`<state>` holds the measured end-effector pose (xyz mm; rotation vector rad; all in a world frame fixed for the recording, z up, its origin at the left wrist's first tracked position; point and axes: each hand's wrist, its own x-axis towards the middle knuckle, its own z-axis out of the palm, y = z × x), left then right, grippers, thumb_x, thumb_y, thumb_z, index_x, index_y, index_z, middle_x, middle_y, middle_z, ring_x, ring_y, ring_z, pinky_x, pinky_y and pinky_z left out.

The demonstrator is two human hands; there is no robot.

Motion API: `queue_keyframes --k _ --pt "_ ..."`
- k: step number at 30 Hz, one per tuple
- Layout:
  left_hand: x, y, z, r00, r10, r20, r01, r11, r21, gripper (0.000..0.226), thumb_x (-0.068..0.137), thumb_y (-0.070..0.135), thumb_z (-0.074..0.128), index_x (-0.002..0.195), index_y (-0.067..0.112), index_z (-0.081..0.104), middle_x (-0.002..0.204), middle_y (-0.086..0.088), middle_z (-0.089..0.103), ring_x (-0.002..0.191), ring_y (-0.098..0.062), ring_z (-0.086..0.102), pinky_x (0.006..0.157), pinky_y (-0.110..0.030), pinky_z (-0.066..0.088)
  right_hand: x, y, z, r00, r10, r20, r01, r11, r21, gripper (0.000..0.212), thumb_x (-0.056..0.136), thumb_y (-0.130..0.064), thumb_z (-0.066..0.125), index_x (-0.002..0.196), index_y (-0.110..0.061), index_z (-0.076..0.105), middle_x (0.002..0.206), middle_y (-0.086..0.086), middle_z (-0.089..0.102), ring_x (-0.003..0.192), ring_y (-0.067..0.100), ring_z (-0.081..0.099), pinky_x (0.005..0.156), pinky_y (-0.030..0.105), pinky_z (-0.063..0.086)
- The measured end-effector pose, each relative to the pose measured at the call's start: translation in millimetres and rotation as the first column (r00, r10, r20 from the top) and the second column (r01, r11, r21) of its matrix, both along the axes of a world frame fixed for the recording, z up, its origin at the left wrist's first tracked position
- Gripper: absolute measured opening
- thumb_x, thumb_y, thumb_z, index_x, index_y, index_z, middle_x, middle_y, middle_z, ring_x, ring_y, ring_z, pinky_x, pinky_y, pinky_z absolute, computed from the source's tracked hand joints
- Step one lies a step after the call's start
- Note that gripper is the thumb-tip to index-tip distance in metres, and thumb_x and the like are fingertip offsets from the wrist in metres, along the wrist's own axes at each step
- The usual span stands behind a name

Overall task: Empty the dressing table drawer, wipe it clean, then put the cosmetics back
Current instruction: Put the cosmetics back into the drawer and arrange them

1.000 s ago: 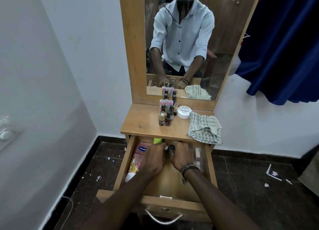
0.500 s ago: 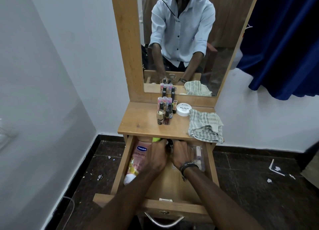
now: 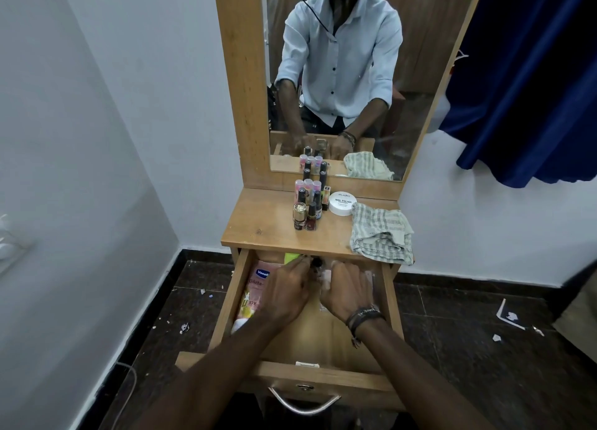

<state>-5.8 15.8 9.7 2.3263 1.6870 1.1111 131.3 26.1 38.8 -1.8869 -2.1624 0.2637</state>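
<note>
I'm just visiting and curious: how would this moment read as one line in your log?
stage: emptying drawer | both hands at its back among small items, grip unclear | lotion tube still inside | bottles and cloth on top

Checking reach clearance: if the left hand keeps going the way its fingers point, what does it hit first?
Likely the small dark bottle just off the left hand fingertips, beside the green item at the back of the drawer. Contact can't be told; depth is unclear.

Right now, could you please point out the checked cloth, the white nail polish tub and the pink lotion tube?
checked cloth (image 3: 381, 232), head view, middle of folds.
white nail polish tub (image 3: 343, 202), head view, lid.
pink lotion tube (image 3: 253, 295), head view, printed front.
</note>
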Motion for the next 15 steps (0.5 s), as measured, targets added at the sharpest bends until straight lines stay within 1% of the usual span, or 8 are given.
queue_keyframes --k 2,3,5,7,8,9,12,15 --pt "-7.3 -0.7 4.8 0.999 0.0 0.033 -0.004 0.992 0.126 0.019 0.081 0.006 0.074 0.1 0.006 0.073 0.089 -0.008 0.075 0.07 -0.017 0.069 0.059 -0.022 0.052 1.4 -1.2 15.2 0.999 -0.031 -0.032 0.032 0.999 0.043 0.019 0.088 -0.033 0.054 0.082 -0.018 0.062 0.086 0.007 0.069 0.084 0.03 0.067 0.07 0.033 0.051" --pt "-11.5 -0.4 9.3 0.998 0.001 0.061 -0.012 0.984 0.179 0.014 0.083 0.009 0.072 0.097 0.006 0.074 0.087 -0.007 0.074 0.069 -0.016 0.067 0.058 -0.025 0.054 1.4 0.9 22.7 0.996 -0.051 -0.076 0.056 0.996 0.069 0.021 0.087 -0.033 0.054 0.077 -0.017 0.063 0.077 0.004 0.068 0.076 0.027 0.067 0.066 0.032 0.053" --pt "-17.9 4.5 22.6 0.987 0.032 0.156 -0.064 0.976 0.209 0.009 0.086 0.009 0.069 0.094 0.006 0.072 0.085 -0.006 0.071 0.067 -0.014 0.063 0.056 -0.03 0.055 -1.6 10.6 37.6 0.98 -0.074 -0.184 0.1 0.986 0.137 0.017 0.087 -0.028 0.056 0.076 -0.016 0.063 0.069 0.0 0.064 0.066 0.021 0.063 0.057 0.027 0.05" --pt "-19.7 16.0 39.1 0.951 0.132 0.28 -0.177 0.974 0.142 0.014 0.085 0.007 0.07 0.099 0.005 0.069 0.089 -0.007 0.068 0.068 -0.015 0.061 0.059 -0.033 0.055 -6.6 25.6 51.8 0.947 -0.096 -0.305 0.153 0.974 0.169 0.006 0.085 -0.021 0.059 0.083 -0.018 0.063 0.073 -0.002 0.065 0.068 0.017 0.062 0.058 0.025 0.048" --pt "-19.9 23.4 46.8 0.928 0.201 0.314 -0.235 0.969 0.076 0.019 0.085 0.009 0.071 0.104 0.005 0.068 0.095 -0.008 0.068 0.07 -0.015 0.061 0.063 -0.034 0.055 -9.4 34.9 55.8 0.928 -0.106 -0.356 0.175 0.97 0.167 0.003 0.083 -0.02 0.061 0.086 -0.019 0.063 0.077 -0.003 0.066 0.072 0.017 0.062 0.061 0.027 0.05" --pt "-19.4 30.7 52.8 0.911 0.26 0.319 -0.275 0.961 0.0 0.026 0.085 0.011 0.072 0.11 0.005 0.067 0.103 -0.009 0.067 0.072 -0.017 0.062 0.068 -0.035 0.055 -11.9 43.6 57.8 0.914 -0.117 -0.389 0.187 0.971 0.147 0.007 0.081 -0.018 0.063 0.088 -0.02 0.064 0.081 -0.002 0.067 0.075 0.018 0.063 0.064 0.029 0.053" --pt "-16.4 48.8 63.5 0.92 0.312 0.238 -0.278 0.946 -0.167 0.04 0.086 0.013 0.071 0.124 0.007 0.062 0.118 -0.01 0.062 0.089 -0.027 0.066 0.083 -0.036 0.052 -18.7 65.5 55.7 0.915 -0.126 -0.383 0.15 0.988 0.033 0.018 0.076 -0.018 0.068 0.094 -0.019 0.065 0.089 0.0 0.069 0.085 0.021 0.065 0.071 0.033 0.056" --pt "-11.7 59.4 64.7 0.938 0.302 0.17 -0.257 0.935 -0.244 0.034 0.086 0.012 0.069 0.119 0.008 0.065 0.115 -0.01 0.063 0.099 -0.027 0.063 0.085 -0.036 0.049 -24.9 75.1 50.8 0.938 -0.081 -0.338 0.082 0.997 -0.011 0.017 0.077 -0.02 0.07 0.094 -0.018 0.065 0.087 0.003 0.07 0.086 0.024 0.066 0.073 0.037 0.057"
